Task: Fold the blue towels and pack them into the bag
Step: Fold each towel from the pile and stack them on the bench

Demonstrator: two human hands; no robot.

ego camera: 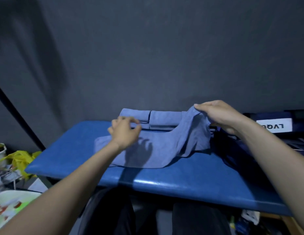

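A blue towel (158,150) lies spread on the blue table (164,182). My right hand (220,116) pinches its right edge and lifts that side off the table. My left hand (125,131) hovers over the towel's left part with fingers loosely curled, holding nothing. Behind the towel, two folded blue towels (151,118) lie side by side at the table's back edge. A dark bag (236,150) sits on the table at the right, partly hidden by my right forearm.
A dark box with a white label (275,126) stands at the back right. A yellow plastic bag (20,158) and a white tray (12,202) sit left of the table. A dark wall rises close behind.
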